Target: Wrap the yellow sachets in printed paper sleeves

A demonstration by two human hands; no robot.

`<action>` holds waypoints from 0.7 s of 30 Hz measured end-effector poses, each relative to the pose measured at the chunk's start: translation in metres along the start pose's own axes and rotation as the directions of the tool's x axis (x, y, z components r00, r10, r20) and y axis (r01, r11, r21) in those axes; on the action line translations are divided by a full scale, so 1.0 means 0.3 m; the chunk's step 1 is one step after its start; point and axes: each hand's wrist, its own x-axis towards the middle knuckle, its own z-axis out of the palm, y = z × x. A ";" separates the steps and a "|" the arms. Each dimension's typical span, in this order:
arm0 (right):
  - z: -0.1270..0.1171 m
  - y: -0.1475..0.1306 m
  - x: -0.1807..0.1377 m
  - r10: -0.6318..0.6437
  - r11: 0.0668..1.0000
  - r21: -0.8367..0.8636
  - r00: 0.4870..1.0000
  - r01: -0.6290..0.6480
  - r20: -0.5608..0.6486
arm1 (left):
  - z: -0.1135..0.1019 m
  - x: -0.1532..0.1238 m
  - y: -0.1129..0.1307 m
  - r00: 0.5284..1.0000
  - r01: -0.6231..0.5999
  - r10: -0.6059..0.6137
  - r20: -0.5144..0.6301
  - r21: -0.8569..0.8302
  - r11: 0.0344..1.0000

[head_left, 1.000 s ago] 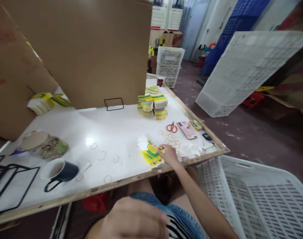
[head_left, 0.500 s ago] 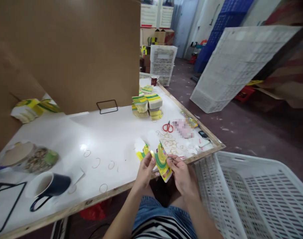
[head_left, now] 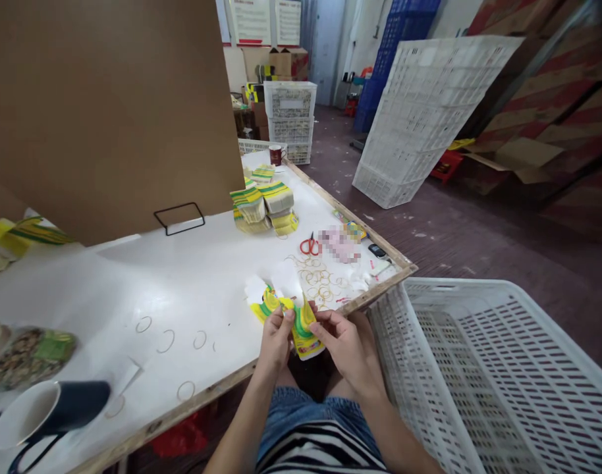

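A yellow and green printed packet [head_left: 305, 336] is held between both hands above the table's front edge. My left hand [head_left: 277, 337] is closed in a pinch at the packet's upper left. My right hand [head_left: 341, 339] grips its right side, thumb on the front, the other fingers partly hidden behind. Just beyond my left hand lie more yellow and green packets [head_left: 259, 311] with white parts. Rubber bands [head_left: 321, 282] are scattered past the packet, near red-handled scissors [head_left: 309, 246].
Bundled packets [head_left: 264, 205] stand beside a tall cardboard sheet [head_left: 108, 118]. A dark blue mug [head_left: 81, 405] and a container of brownish pieces [head_left: 17, 355] are at the left. A white plastic crate [head_left: 543, 336] sits to my right, below the wooden table edge [head_left: 222, 382].
The view has swung right, so the table's things appear farther left. The held packet has turned more face-on and its upper end is nearer my left hand. Both hands keep their hold.
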 end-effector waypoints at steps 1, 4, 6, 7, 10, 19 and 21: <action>0.000 0.004 -0.001 -0.008 1.000 -0.020 1.000 0.007 -0.006 | -0.002 0.003 -0.007 0.999 -0.011 0.012 -0.041 0.037 0.999; -0.002 0.015 -0.004 -0.033 0.997 -0.075 0.997 0.027 -0.074 | -0.003 0.008 -0.024 0.994 -0.025 0.042 -0.101 0.165 0.986; -0.006 0.017 -0.006 -0.070 0.989 -0.137 0.987 0.050 -0.142 | -0.001 0.003 -0.028 0.994 -0.036 0.059 -0.091 0.233 0.972; -0.010 0.016 -0.007 -0.090 0.983 -0.170 0.982 0.061 -0.166 | 0.001 -0.003 -0.027 0.994 -0.050 0.072 -0.078 0.254 0.966; -0.025 0.015 -0.008 -0.122 0.970 -0.227 0.979 0.083 -0.165 | 0.003 -0.026 -0.016 0.995 -0.090 0.096 -0.007 0.280 0.956; -0.075 -0.045 -0.024 -0.128 0.984 -0.111 0.983 0.143 0.130 | -0.042 -0.065 0.046 0.945 0.017 -0.128 0.299 0.347 0.938; -0.090 -0.069 -0.029 -0.128 0.980 -0.129 0.978 0.150 0.168 | -0.051 -0.075 0.052 0.927 0.060 -0.174 0.332 0.327 0.943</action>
